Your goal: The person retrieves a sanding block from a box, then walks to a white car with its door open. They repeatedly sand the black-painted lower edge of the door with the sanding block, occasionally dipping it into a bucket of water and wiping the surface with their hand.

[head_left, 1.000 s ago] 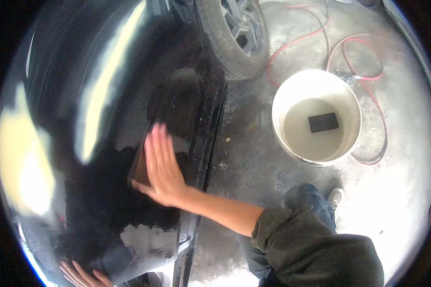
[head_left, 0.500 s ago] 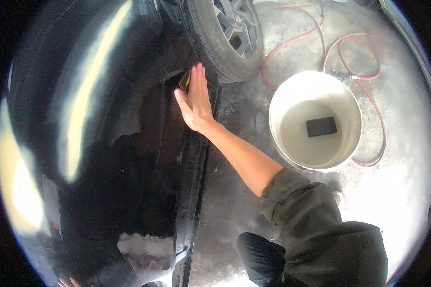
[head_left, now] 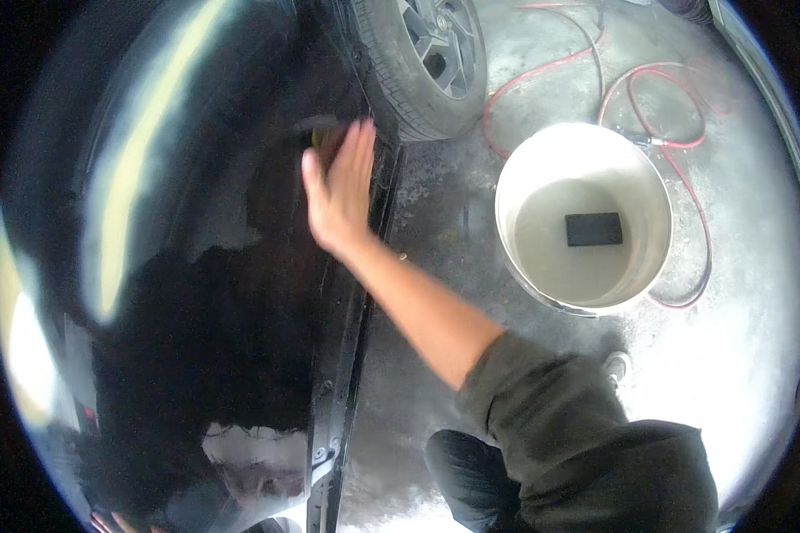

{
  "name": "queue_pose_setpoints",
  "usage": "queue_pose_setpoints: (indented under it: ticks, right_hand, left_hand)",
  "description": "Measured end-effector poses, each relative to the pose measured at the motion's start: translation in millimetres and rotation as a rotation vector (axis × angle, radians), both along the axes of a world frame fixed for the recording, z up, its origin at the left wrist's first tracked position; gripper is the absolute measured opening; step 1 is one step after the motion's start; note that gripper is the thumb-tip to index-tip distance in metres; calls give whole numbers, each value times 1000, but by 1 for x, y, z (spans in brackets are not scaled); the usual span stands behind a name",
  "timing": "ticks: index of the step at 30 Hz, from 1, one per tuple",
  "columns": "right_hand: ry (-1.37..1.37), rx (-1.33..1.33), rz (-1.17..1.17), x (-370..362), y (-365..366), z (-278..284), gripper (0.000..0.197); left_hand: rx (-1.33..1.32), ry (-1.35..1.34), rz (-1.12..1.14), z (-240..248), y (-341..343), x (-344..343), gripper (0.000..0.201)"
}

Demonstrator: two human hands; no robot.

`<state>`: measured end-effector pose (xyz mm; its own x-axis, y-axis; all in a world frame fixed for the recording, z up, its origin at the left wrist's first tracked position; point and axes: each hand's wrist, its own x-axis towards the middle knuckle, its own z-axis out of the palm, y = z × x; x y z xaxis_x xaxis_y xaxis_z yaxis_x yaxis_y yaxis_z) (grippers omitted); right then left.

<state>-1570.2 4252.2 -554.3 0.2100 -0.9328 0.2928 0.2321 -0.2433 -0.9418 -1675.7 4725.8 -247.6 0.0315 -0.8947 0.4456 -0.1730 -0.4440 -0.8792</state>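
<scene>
My right hand [head_left: 342, 191] lies against the glossy black car panel [head_left: 213, 355], near the wheel, with fingers pressed together and the thumb apart. It grips a thin dark sheet [head_left: 332, 147], likely sandpaper, mostly hidden under the palm and smeared by motion. At the lower left rim, only the fingertips of my left hand [head_left: 114, 522] show, spread on the panel. The rest of that hand is out of the picture.
A white bucket [head_left: 507, 226] of cloudy water stands on the concrete floor at right, with a black rectangular block [head_left: 595, 229] in it. A red hose [head_left: 684, 182] curls behind it. The car's wheel [head_left: 431, 67] is at the top.
My right hand has slid a little left along the panel with the sheet. The view has shifted slightly. My left fingertips remain at the lower left rim.
</scene>
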Motion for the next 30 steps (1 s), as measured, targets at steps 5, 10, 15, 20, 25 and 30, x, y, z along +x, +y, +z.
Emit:
queue_pose_setpoints:
  ticks: [5, 10, 15, 20, 25, 30]
  right_hand:
    - [-20, 77, 171, -46, 160, 4, 93]
    - [25, 154, 66, 4, 34, -1, 97]
    - [-24, 331, 121, -9, 43, 13, 95]
    - [-128, 437, 410, -87, 314, 5, 103]
    - [-114, 334, 464, -83, 261, 1, 100]
    - [-89, 322, 192, -27, 92, 11, 99]
  left_hand:
    - [-14, 20, -19, 2, 5, 5, 58]
    - [11, 12, 8, 4, 14, 9, 59]
    - [106, -53, 55, 9, 30, 19, 58]
    - [128, -80, 92, 16, 31, 21, 56]
    - [128, -34, 94, 6, 51, 23, 59]
    - [165, -1, 8, 10, 38, 23, 56]
